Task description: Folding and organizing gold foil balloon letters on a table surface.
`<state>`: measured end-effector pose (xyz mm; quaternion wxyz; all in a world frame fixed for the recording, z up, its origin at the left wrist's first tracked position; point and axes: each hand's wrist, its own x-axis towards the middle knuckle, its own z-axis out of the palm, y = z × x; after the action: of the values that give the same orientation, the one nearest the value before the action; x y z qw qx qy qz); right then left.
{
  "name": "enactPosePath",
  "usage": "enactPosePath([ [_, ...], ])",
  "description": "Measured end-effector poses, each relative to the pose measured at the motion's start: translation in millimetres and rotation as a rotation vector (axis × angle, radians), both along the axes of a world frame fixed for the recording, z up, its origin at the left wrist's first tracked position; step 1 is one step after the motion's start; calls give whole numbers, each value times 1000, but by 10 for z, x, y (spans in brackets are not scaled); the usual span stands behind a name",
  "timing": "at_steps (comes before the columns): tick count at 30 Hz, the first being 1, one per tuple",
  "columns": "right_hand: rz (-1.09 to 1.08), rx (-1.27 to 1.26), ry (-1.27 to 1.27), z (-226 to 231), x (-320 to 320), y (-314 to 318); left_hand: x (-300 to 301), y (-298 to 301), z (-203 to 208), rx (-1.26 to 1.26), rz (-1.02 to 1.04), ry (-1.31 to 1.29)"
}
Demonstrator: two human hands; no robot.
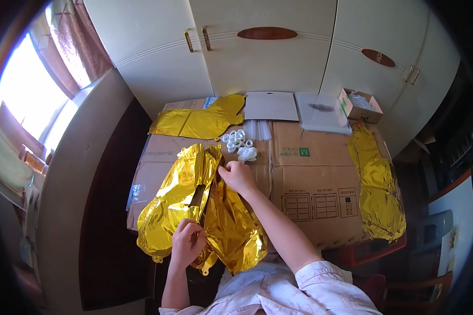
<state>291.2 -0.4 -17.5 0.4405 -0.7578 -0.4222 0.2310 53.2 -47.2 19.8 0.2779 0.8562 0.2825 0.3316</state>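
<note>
Now the left hand (188, 242) and right hand (238, 177) pinch the crinkly gold foil (165, 215), maybe to spread it. Next likely needs gentle tugs.

Rings (237, 140) on the cardboard (318, 176), behind the near foil (173, 197) — box (365, 114) behind the right-hand foil (376, 184)

Setting: a room in a home, judging by the furnishings; cream cupboard doors (263, 60) with brass-coloured handles (188, 40) and brown oval inlays (267, 33) span the top of the frame. Upper left, a bright window (26, 79) with a patterned pinkish curtain (79, 39); lower right, what looks like part of a wooden chair (441, 286). Centre: printed cardboard (318, 176) spread as a working surface, suggesting handwork done in domestic quarters; exact room type indeterminate.
</note>
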Motion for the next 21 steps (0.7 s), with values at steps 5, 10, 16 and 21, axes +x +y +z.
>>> enactPosePath([
  [5,177,-182,52,36,87,29,47,-41,34,-68,-9,43],
  [10,162,-141,126,50,71,95,47,-21,40,-32,-19,44],
  [16,125,-32,162,-246,61,324,64,-45,86,-41,-33,73],
  [21,-29,87,635,-542,126,574,60,-30,80,1,-71,70],
])
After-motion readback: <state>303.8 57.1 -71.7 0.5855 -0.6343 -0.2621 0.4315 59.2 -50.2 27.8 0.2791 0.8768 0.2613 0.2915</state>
